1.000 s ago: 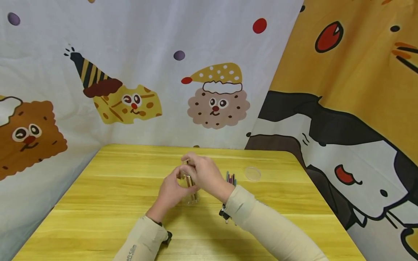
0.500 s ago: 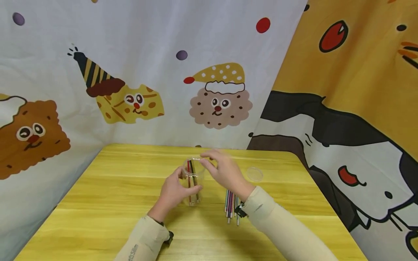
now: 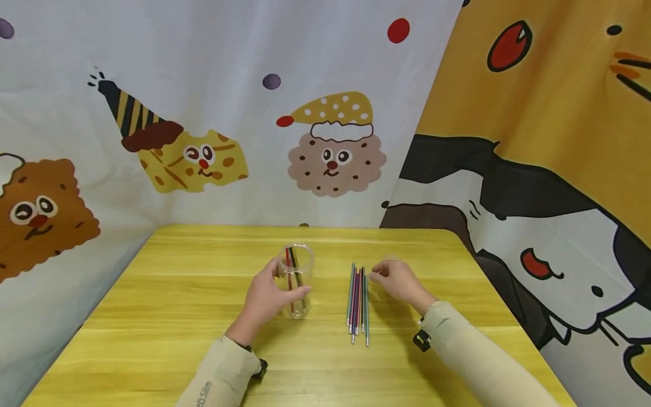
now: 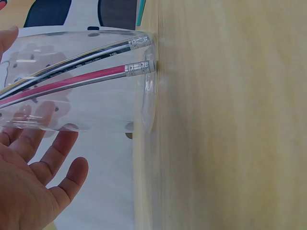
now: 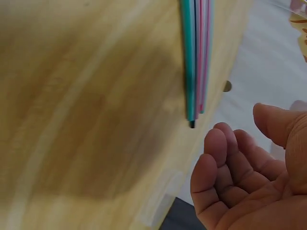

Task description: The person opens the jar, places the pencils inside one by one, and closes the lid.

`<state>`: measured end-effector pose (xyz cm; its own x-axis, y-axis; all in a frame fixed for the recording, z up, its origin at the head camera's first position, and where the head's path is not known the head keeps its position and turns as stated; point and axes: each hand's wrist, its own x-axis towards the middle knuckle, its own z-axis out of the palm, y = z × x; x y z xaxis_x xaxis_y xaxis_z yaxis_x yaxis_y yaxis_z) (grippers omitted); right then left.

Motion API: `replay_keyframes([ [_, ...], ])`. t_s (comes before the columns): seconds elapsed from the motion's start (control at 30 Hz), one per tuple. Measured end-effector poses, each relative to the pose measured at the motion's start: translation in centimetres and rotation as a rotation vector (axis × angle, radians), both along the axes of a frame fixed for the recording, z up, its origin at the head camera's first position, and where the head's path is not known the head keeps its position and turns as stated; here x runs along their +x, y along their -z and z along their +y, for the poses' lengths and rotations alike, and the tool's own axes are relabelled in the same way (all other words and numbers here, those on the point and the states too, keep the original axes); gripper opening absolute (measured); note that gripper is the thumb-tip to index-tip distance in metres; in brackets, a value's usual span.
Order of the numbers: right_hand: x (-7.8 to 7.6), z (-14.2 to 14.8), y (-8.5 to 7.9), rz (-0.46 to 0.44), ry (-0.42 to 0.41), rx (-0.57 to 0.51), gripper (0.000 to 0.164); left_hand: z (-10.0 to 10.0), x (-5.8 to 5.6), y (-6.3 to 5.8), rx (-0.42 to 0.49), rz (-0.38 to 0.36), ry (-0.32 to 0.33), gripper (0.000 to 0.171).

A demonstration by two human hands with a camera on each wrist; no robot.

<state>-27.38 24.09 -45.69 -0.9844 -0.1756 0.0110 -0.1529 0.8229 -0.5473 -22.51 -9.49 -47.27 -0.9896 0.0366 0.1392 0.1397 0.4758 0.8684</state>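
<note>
My left hand (image 3: 268, 297) grips a clear round jar (image 3: 305, 267) that stands upright on the table, thumb on its near side and fingers behind. Inside lean a red pencil (image 4: 91, 76) and a black pencil (image 4: 91, 58), their metal ferrules at the bottom. To the right of the jar lies a loose bundle of pencils (image 3: 356, 302) in teal, pink and dark colours, tips pointing away from me. My right hand (image 3: 402, 282) hovers just beside the far ends of these pencils. Its fingers (image 5: 217, 146) are loosely bent with a gap to the thumb, and nothing is between them.
A clear round lid (image 5: 160, 199) lies on the wood-patterned table (image 3: 178, 316) beyond the right hand, mostly hidden behind it in the head view. A printed cartoon curtain (image 3: 218, 45) hangs behind the table's far edge and along the right side.
My right hand has left the jar's mouth and moved right, to the pencils on the table, its fingers empty. The left hand keeps its grip on the jar, which stays in place.
</note>
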Motion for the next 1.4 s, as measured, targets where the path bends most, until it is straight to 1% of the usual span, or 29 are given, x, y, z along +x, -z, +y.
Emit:
replay_keyframes([
  [0.1, -0.3, 0.0, 0.7, -0.031, 0.000, -0.005, 0.032, -0.1, 0.0, -0.1, 0.005, -0.002, -0.004, 0.059],
  [0.23, -0.5, -0.5, 1.6, -0.110, -0.002, -0.007, 0.038, -0.2, -0.1, 0.0, 0.002, -0.005, -0.002, 0.058],
  [0.3, -0.5, -0.8, 2.0, -0.134, -0.001, 0.007, 0.042, -0.2, -0.1, 0.1, -0.003, -0.001, -0.002, 0.058],
  [0.37, -0.6, -1.0, 2.3, -0.146, 0.003, 0.017, 0.043, -0.2, -0.2, 0.2, -0.003, 0.004, -0.001, 0.059],
  [0.5, -0.6, -1.0, 2.6, -0.128, 0.009, 0.047, 0.041, -0.2, -0.2, 0.2, -0.001, 0.018, 0.001, 0.060],
  [0.77, -0.5, -0.9, 2.5, -0.113, 0.005, 0.088, 0.039, -0.1, -0.1, 0.0, -0.011, 0.017, 0.000, 0.065],
  [0.93, -0.4, -0.7, 2.4, -0.126, 0.038, 0.129, 0.043, -0.1, -0.1, 0.1, -0.014, 0.009, -0.008, 0.065],
  [1.07, -0.4, -0.3, 2.2, -0.127, 0.058, 0.193, 0.043, -0.1, -0.2, 0.2, -0.010, 0.007, -0.009, 0.065],
  [1.17, -0.3, -0.1, 1.8, -0.142, 0.062, 0.213, 0.038, -0.1, -0.2, 0.3, -0.008, 0.009, -0.009, 0.062],
  [1.33, 0.2, -0.1, 1.6, -0.197, 0.083, 0.196, 0.033, -0.1, -0.2, 0.3, -0.017, 0.018, -0.009, 0.062],
  [1.4, 0.3, -0.2, 1.6, -0.211, 0.087, 0.196, 0.023, -0.1, -0.2, 0.2, -0.019, 0.017, -0.011, 0.063],
])
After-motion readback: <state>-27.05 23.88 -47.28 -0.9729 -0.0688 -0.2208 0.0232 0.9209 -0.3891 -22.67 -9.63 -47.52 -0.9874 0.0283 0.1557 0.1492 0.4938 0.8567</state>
